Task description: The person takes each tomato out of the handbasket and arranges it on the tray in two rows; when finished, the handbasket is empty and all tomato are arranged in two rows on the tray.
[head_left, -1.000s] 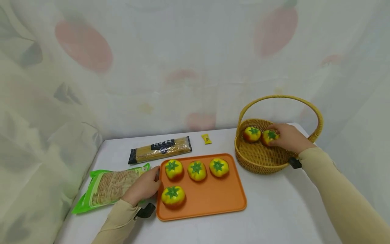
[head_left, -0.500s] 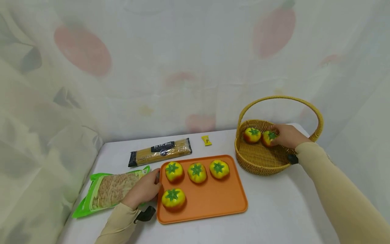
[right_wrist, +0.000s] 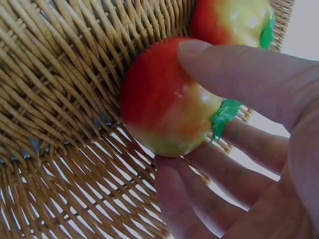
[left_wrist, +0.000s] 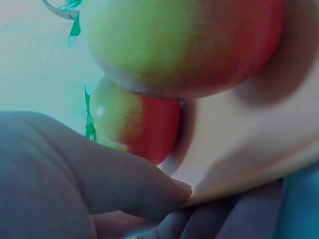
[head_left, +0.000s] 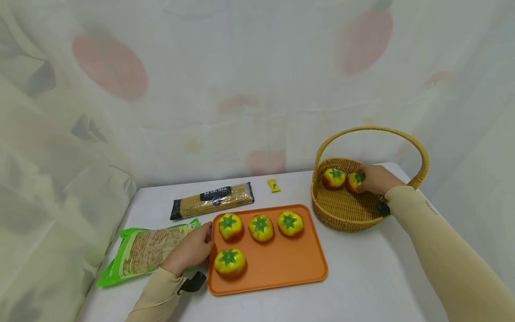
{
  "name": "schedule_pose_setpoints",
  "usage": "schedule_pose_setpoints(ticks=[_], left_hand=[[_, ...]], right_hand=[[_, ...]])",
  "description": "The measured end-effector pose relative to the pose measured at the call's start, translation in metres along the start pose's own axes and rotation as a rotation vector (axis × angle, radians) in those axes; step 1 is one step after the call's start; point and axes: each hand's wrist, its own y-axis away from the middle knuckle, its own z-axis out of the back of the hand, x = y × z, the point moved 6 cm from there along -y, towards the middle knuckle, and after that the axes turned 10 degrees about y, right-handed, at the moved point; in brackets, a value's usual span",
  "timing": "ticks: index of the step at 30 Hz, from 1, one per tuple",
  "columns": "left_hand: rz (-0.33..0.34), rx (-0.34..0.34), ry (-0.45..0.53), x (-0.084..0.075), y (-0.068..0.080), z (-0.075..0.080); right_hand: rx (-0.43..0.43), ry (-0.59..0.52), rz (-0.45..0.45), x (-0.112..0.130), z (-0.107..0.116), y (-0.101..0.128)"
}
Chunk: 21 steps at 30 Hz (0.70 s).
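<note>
At the right, my right hand (head_left: 380, 180) reaches into a wicker basket (head_left: 342, 219) and grips a yellow-red tomato with a green star-shaped top (right_wrist: 159, 104). The thumb lies over its side and the fingers curl round below in the right wrist view. A second tomato (head_left: 333, 178) sits beside it in the basket. My left hand (head_left: 191, 250) pinches the left edge of an orange tray (head_left: 287, 264), thumb on the rim and fingers underneath in the left wrist view. Several more tomatoes (head_left: 261, 228) stand on the tray, three along its back and one at front left.
A green-edged bag of food (head_left: 150, 250) lies left of the tray, partly behind my left hand. Behind the tray lies a spaghetti packet (head_left: 213, 200), with a small yellow wrapped candy (head_left: 273, 185) to its right. The basket's tall handle (head_left: 370, 128) arches over my right hand.
My right hand shifts slightly left over the tomato in the basket, and the forearm swings a little inward. The left hand keeps its place on the tray.
</note>
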Motion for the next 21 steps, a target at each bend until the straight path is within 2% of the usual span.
schedule_pose_setpoints(ticks=[9,15,21], left_hand=[[-0.003,-0.007,0.007,-0.002,0.001,0.002],[0.006,-0.003,0.003,0.003,0.001,0.001],[0.013,-0.004,0.017,0.004,-0.004,0.003]], right_hand=[[-0.037,0.022,0.012,0.003,0.002,0.000],[-0.077,0.027,0.041,0.012,0.005,0.016],[-0.153,0.042,0.106,0.028,0.021,0.037]])
